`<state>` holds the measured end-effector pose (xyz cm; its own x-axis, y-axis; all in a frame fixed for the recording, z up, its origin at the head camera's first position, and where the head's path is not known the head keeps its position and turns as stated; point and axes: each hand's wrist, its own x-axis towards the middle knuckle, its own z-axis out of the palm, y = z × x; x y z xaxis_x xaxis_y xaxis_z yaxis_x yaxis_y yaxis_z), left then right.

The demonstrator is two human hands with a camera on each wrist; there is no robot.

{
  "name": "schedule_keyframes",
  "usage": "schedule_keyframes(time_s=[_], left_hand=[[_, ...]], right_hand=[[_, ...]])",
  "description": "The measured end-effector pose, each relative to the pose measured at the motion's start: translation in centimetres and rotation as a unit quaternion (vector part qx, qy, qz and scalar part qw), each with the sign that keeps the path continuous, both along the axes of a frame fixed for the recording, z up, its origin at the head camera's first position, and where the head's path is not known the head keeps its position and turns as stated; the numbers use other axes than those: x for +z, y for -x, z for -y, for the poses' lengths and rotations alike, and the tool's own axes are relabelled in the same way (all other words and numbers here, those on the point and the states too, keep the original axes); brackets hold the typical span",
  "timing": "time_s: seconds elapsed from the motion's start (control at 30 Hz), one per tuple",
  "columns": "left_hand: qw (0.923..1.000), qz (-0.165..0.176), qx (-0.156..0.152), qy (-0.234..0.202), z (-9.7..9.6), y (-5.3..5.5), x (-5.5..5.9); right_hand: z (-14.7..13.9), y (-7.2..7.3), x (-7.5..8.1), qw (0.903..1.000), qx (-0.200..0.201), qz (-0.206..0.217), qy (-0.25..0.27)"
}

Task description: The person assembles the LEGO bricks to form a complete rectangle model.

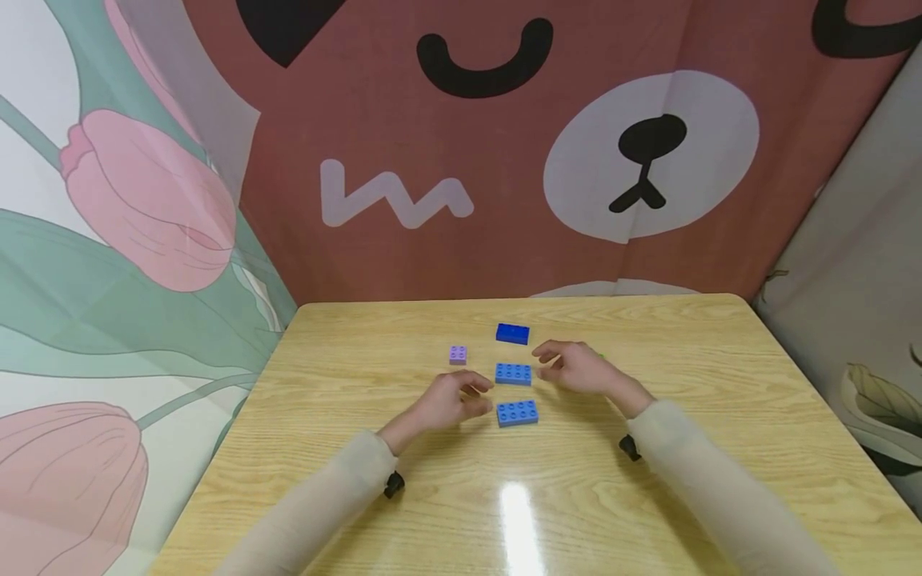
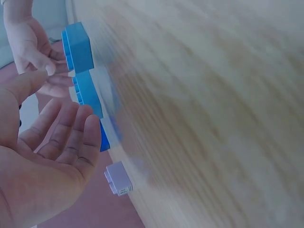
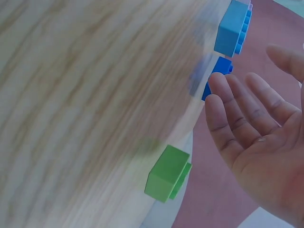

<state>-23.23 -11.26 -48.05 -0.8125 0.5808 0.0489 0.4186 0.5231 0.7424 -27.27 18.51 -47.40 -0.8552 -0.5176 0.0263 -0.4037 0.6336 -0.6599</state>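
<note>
Three blue toy bricks lie in a column on the table: a front blue brick (image 1: pixel 517 414), a middle blue brick (image 1: pixel 513 374) and a darker blue brick (image 1: pixel 512 334) at the back. My left hand (image 1: pixel 448 400) is just left of the front and middle bricks, fingers relaxed and holding nothing. Across from it, my right hand (image 1: pixel 579 368) hovers right of the middle brick with its fingers loosely spread and nothing in them. A small purple brick (image 1: pixel 458 355) sits beyond the left hand. In the right wrist view a green brick (image 3: pixel 168 174) appears, mostly hidden behind the right hand in the head view.
The bricks lie on a light wood-grain table (image 1: pixel 346 344) with a glare patch near its front. Behind it hangs a cloth (image 1: pixel 504 256) with a reddish-brown bear print. A floral curtain (image 1: pixel 144 320) is at the left, and another curtain at the right.
</note>
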Motion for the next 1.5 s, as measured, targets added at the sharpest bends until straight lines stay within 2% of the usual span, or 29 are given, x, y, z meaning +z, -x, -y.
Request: schedule_keyframes(time_s=[0.57, 0.83, 1.2, 1.5], left_hand=[[1.0000, 0.009, -0.002, -0.002, -1.7, -0.2, -0.7], [1.0000, 0.009, -0.002, 0.001, -2.4, -0.3, -0.8], [0.9993, 0.034, 0.001, 0.019, -3.0, -0.2, -0.8], [0.9993, 0.017, -0.009, 0.032, -3.2, -0.2, -0.6]], right_hand=[[1.7, 0.1, -0.4, 0.9999, 0.002, 0.015, 0.007], [2.2, 0.5, -0.9, 0.9999, -0.007, 0.008, 0.003], [3.0, 0.5, -1.0, 0.9995, -0.028, 0.015, -0.002], [3.1, 0.6, -0.8, 0.9992, -0.035, 0.015, -0.009]])
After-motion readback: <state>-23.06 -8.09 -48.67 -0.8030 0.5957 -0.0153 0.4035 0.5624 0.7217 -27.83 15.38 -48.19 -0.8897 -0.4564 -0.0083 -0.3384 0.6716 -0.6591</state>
